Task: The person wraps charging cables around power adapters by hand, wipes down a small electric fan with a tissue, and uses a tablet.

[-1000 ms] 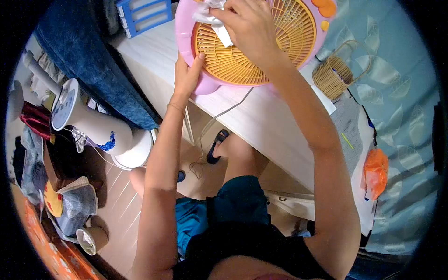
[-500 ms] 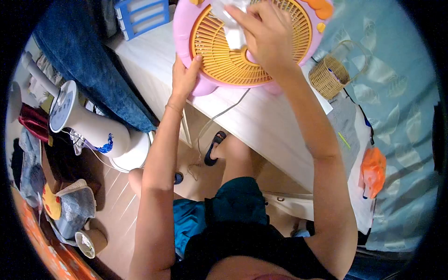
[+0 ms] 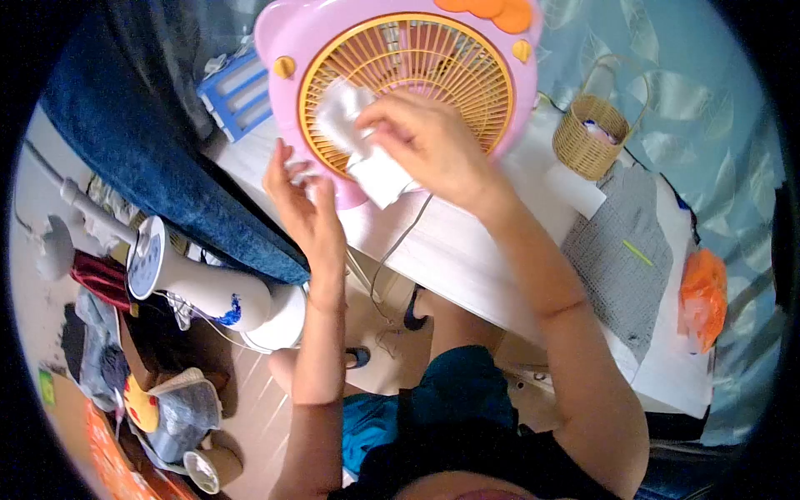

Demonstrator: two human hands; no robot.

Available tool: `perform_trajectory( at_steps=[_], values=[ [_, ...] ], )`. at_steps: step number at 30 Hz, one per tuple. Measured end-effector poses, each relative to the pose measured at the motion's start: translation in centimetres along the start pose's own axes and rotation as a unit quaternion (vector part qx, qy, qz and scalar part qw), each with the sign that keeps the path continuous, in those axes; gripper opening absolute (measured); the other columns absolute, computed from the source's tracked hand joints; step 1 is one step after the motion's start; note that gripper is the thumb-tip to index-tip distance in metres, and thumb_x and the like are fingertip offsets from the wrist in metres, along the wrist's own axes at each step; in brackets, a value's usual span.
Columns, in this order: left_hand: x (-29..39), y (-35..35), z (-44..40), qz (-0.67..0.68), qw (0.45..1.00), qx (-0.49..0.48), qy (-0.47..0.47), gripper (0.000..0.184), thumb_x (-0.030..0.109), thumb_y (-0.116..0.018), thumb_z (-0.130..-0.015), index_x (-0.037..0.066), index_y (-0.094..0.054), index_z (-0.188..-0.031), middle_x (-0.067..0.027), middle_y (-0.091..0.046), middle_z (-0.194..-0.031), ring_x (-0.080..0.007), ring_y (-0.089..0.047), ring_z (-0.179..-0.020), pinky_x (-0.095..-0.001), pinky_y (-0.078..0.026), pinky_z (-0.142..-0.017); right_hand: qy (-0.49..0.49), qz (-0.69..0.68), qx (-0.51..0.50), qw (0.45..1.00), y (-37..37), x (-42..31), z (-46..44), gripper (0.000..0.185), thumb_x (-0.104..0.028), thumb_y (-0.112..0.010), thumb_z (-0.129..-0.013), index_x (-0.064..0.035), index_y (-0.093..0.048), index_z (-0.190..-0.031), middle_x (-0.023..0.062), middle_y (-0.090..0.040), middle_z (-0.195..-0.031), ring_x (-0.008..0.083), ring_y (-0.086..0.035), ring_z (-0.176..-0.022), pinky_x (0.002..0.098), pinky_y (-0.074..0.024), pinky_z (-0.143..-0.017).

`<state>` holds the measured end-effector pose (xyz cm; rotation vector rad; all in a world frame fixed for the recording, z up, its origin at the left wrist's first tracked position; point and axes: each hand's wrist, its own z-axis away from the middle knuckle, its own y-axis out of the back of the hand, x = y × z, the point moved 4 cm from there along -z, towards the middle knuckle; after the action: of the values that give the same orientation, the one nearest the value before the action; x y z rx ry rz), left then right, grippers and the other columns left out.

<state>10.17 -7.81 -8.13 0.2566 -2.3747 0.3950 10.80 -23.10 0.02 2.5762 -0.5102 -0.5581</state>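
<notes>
A pink fan (image 3: 280,100) with a yellow-orange round grille and an orange bow stands upright on the white table. My right hand (image 3: 433,150) pinches a crumpled white tissue (image 3: 379,177) in front of the grille's lower left part. Whether the tissue touches the grille I cannot tell. Just left of the fan's lower rim, my left hand (image 3: 308,204) is raised with its fingers apart and nothing in them. A grey cord (image 3: 408,229) runs from beneath the fan over the table edge.
To the right on the table (image 3: 467,267) are a wicker basket (image 3: 588,142), a grey cloth (image 3: 621,258) with a yellow-green strip, and an orange plastic bag (image 3: 702,300). A blue rack (image 3: 237,96) stands behind left. A white cylindrical appliance (image 3: 204,283) is by the blue curtain (image 3: 167,175).
My left hand has let go of the fan's rim and opened beside it. My right hand has moved down and left with the tissue. The view has shifted, showing the fan's top.
</notes>
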Motion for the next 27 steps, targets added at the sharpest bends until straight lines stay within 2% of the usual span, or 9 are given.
perform_trajectory(
  at_steps=[2,4,7,9,11,13,17,21,27],
  values=[
    [1.6,-2.0,1.1,0.071,0.99,-0.108,-0.056,0.06,0.02,-0.064,-0.076,0.001,-0.035,-0.126,-0.0082,-0.041,-0.115,-0.0168,-0.04,-0.108,-0.0293,-0.033,-0.091,-0.002,-0.053,-0.032,0.998,-0.9,-1.2,0.4,0.015,-0.003,-0.056,-0.073,-0.0031,-0.055,-0.088,0.0077,-0.055,-0.077,0.0202,-0.056,-0.069,0.0306,-0.0439,-0.063],
    [1.9,-2.5,1.6,0.099,0.991,-0.073,0.043,0.04,0.01,-0.058,-0.079,-0.002,-0.046,-0.116,-0.007,-0.049,-0.108,-0.0142,-0.045,-0.102,-0.0255,-0.035,-0.088,-0.024,-0.064,-0.102,0.992,-0.8,-2.0,0.7,0.016,-0.004,-0.057,-0.073,-0.0027,-0.055,-0.088,0.0077,-0.057,-0.082,0.0226,-0.058,-0.075,0.0299,-0.0445,-0.069],
    [1.1,-1.8,0.6,0.142,0.986,-0.012,0.089,0.022,-0.003,-0.045,-0.083,-0.003,-0.056,-0.103,-0.0071,-0.052,-0.103,-0.0125,-0.049,-0.095,-0.024,-0.037,-0.087,0.06,-0.071,0.037,0.995,2.3,0.4,0.2,0.024,-0.013,-0.063,-0.07,-0.0057,-0.057,-0.091,0.0107,-0.058,-0.089,0.029,-0.057,-0.08,0.034,-0.0452,-0.071],
    [0.9,-1.6,-0.1,0.145,0.988,-0.003,0.049,0.024,-0.002,-0.045,-0.084,-0.002,-0.055,-0.105,-0.0073,-0.051,-0.104,-0.0125,-0.048,-0.095,-0.0239,-0.036,-0.087,0.068,0.057,0.267,0.96,8.2,4.4,0.0,0.038,-0.022,-0.07,-0.065,-0.006,-0.055,-0.097,0.0111,-0.06,-0.089,0.0296,-0.057,-0.08,0.0338,-0.0454,-0.072],
    [0.7,-1.3,-0.8,0.069,0.997,-0.023,0.01,0.027,-0.003,-0.044,-0.083,-0.001,-0.055,-0.108,-0.0078,-0.048,-0.104,-0.0132,-0.046,-0.096,-0.0232,-0.034,-0.087,0.001,0.315,0.345,0.884,12.3,6.8,0.9,0.053,-0.03,-0.074,-0.061,-0.0022,-0.053,-0.1,0.0132,-0.061,-0.087,0.0293,-0.059,-0.079,0.0349,-0.0462,-0.071],
    [0.8,-1.4,-1.3,-0.016,0.998,-0.044,-0.039,0.03,-0.004,-0.043,-0.083,0.0,-0.054,-0.11,-0.0082,-0.046,-0.104,-0.0141,-0.045,-0.097,-0.0226,-0.033,-0.086,-0.134,0.082,0.236,0.959,12.0,9.8,1.2,0.047,-0.022,-0.07,-0.066,-0.0007,-0.052,-0.104,0.0117,-0.058,-0.096,0.0236,-0.054,-0.091,0.0348,-0.0408,-0.08],
    [-1.1,-3.1,-2.5,-0.178,0.971,-0.094,-0.128,0.037,-0.003,-0.04,-0.084,0.006,-0.05,-0.118,-0.0089,-0.041,-0.099,-0.0171,-0.043,-0.094,-0.0234,-0.033,-0.083,-0.259,-0.16,0.126,0.944,10.4,13.3,2.7,0.067,-0.031,-0.073,-0.065,0.003,-0.043,-0.115,0.0141,-0.053,-0.11,0.0212,-0.047,-0.106,0.0327,-0.0361,-0.091],
    [-2.5,-3.1,-3.4,-0.236,0.956,-0.111,-0.135,0.037,0.001,-0.042,-0.086,0.007,-0.047,-0.121,-0.0103,-0.039,-0.102,-0.0181,-0.042,-0.094,-0.0252,-0.033,-0.083,-0.285,0.171,0.189,0.924,10.1,13.7,4.3,0.073,-0.037,-0.074,-0.062,0.0046,-0.042,-0.113,0.0195,-0.056,-0.102,0.027,-0.054,-0.096,0.0336,-0.0425,-0.082],
    [5.3,-8.2,-1.6,-0.243,0.897,-0.133,-0.344,0.04,0.015,-0.052,-0.083,0.0,-0.047,-0.12,-0.0136,-0.038,-0.104,-0.023,-0.041,-0.094,-0.0298,-0.035,-0.081,-0.241,0.043,0.204,0.948,10.1,10.1,4.1,0.059,-0.035,-0.073,-0.062,0.0027,-0.046,-0.099,0.0216,-0.056,-0.09,0.0313,-0.056,-0.087,0.0363,-0.0439,-0.074]
  ],
)
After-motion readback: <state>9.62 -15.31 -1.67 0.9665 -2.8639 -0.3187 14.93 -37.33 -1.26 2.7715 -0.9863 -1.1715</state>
